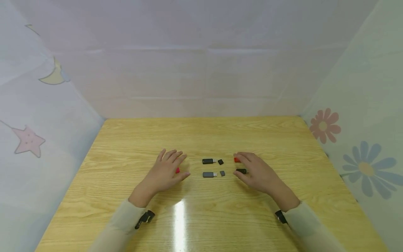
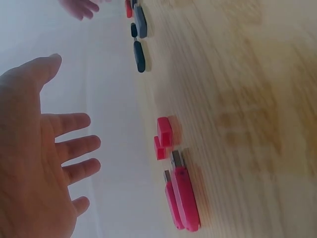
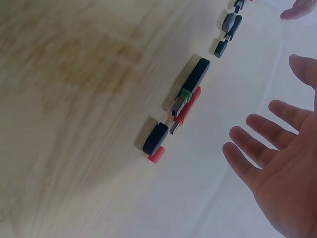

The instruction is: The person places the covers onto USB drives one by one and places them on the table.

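My left hand (image 1: 167, 170) hovers over the left side of a row of USB sticks, fingers spread and nothing in them. Beneath it in the left wrist view lie two pinkish-red USB sticks (image 2: 185, 201) with their red caps (image 2: 164, 133) off. The right hand (image 1: 259, 173), also loosely spread, is above a black USB stick (image 3: 197, 74) and a red USB stick (image 3: 189, 105). Their black cap (image 3: 156, 139) and red cap (image 3: 157, 155) lie apart from them. Between the hands sit another black USB stick (image 1: 207, 161) and a grey USB stick (image 1: 208, 174), uncapped.
A small black cap (image 1: 220, 162) and a grey cap (image 1: 222, 173) lie right of the middle sticks. The wooden table (image 1: 201, 136) is bordered by a pale back curtain (image 1: 201, 80) and printed cloth at both sides. Light glares off the table's front.
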`<action>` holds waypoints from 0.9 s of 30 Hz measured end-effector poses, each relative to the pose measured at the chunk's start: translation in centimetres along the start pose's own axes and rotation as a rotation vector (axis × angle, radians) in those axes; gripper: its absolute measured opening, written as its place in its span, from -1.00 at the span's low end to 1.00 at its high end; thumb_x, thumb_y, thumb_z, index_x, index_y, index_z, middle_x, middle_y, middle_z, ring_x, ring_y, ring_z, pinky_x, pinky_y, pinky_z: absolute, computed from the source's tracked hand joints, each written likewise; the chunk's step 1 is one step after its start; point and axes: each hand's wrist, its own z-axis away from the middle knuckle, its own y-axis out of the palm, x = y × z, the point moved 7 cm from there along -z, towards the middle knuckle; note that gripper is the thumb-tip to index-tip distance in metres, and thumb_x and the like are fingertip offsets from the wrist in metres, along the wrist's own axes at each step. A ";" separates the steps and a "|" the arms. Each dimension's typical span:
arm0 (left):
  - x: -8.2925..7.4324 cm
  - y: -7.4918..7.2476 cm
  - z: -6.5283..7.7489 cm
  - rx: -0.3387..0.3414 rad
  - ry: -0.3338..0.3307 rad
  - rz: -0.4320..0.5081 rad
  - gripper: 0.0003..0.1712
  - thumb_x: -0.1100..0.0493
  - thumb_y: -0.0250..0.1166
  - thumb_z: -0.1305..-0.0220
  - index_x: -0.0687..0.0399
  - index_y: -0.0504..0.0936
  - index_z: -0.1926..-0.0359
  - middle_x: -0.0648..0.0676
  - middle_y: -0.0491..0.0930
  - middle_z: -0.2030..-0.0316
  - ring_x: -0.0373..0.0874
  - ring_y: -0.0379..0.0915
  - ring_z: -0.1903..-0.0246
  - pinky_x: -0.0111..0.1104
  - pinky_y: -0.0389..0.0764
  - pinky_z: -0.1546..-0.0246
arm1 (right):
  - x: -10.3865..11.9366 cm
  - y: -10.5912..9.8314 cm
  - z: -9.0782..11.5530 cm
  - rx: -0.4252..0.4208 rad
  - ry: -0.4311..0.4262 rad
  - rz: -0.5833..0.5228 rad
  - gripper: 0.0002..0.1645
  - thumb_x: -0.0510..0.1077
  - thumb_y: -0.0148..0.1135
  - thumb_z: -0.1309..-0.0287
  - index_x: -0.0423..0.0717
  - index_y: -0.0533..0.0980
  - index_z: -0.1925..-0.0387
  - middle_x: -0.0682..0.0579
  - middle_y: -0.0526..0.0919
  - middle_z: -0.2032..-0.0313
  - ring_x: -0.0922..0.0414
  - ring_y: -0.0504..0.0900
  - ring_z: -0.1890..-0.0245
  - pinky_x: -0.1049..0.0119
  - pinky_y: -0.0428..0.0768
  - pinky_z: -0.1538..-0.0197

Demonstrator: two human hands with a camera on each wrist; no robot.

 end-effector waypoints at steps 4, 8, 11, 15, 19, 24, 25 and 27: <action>-0.6 0.3 -0.3 0.012 0.014 -0.006 -0.20 -0.37 0.03 -0.46 0.03 0.36 -0.47 0.13 0.34 -0.43 0.13 0.14 -0.46 0.14 -0.15 -0.51 | 0.6 0.4 -0.1 0.007 -0.033 -0.005 -0.26 0.11 0.33 -0.30 -0.18 0.41 -0.36 -0.22 0.44 -0.32 -0.20 0.46 -0.29 -0.16 0.51 -0.23; -1.3 0.6 -0.5 0.008 0.041 -0.009 -0.21 -0.35 0.07 -0.45 0.04 0.38 -0.45 0.12 0.40 -0.39 0.12 0.19 -0.43 0.14 -0.10 -0.50 | 1.0 1.0 -0.2 0.021 -0.071 0.004 -0.28 0.11 0.30 -0.33 -0.15 0.41 -0.38 -0.18 0.45 -0.32 -0.15 0.46 -0.29 -0.10 0.54 -0.21; -1.8 0.9 -0.7 0.019 0.053 -0.019 -0.21 -0.37 0.06 -0.44 0.03 0.38 -0.45 0.10 0.41 -0.38 0.09 0.20 -0.42 0.13 -0.09 -0.51 | 1.2 1.2 -0.3 0.024 -0.088 0.015 -0.29 0.12 0.28 -0.34 -0.13 0.42 -0.38 -0.17 0.47 -0.32 -0.12 0.46 -0.30 -0.06 0.55 -0.22; -2.2 1.4 -0.9 0.043 0.068 -0.039 -0.20 -0.38 0.04 -0.45 0.02 0.37 -0.46 0.08 0.40 -0.38 0.07 0.20 -0.42 0.13 -0.09 -0.51 | 1.7 1.3 -0.5 0.021 -0.110 0.028 -0.31 0.11 0.30 -0.32 -0.13 0.44 -0.36 -0.16 0.51 -0.27 -0.10 0.48 -0.27 -0.04 0.54 -0.23; -2.6 1.9 -1.2 0.047 0.091 -0.042 -0.21 -0.37 0.06 -0.44 0.01 0.39 -0.44 0.06 0.43 -0.35 0.04 0.22 -0.40 0.14 -0.09 -0.50 | 2.1 1.5 -0.6 0.030 -0.122 0.043 -0.32 0.07 0.35 -0.29 -0.14 0.46 -0.33 -0.11 0.55 -0.21 -0.09 0.53 -0.22 -0.03 0.57 -0.20; -3.3 2.3 -1.6 0.043 0.108 -0.040 -0.23 -0.37 0.09 -0.43 -0.01 0.41 -0.43 0.03 0.45 -0.32 0.02 0.26 -0.38 0.14 -0.09 -0.50 | 2.5 1.7 -0.7 0.052 -0.118 0.057 -0.34 0.05 0.38 -0.27 -0.15 0.47 -0.31 -0.10 0.58 -0.18 -0.09 0.55 -0.20 -0.08 0.52 -0.25; -3.4 2.3 -1.6 0.046 0.107 -0.039 -0.23 -0.37 0.09 -0.42 -0.01 0.41 -0.43 0.03 0.45 -0.32 0.01 0.26 -0.38 0.14 -0.09 -0.51 | 2.5 1.8 -0.8 0.058 -0.114 0.058 -0.34 0.05 0.37 -0.27 -0.14 0.48 -0.30 -0.09 0.58 -0.18 -0.09 0.55 -0.21 -0.09 0.50 -0.28; -3.6 2.3 -1.8 0.047 0.110 -0.048 -0.23 -0.37 0.10 -0.42 -0.02 0.41 -0.43 0.03 0.46 -0.32 0.00 0.26 -0.38 0.14 -0.07 -0.50 | 2.6 1.9 -0.8 0.066 -0.110 0.059 -0.36 0.05 0.36 -0.28 -0.13 0.48 -0.30 -0.08 0.58 -0.18 -0.08 0.54 -0.22 -0.09 0.47 -0.31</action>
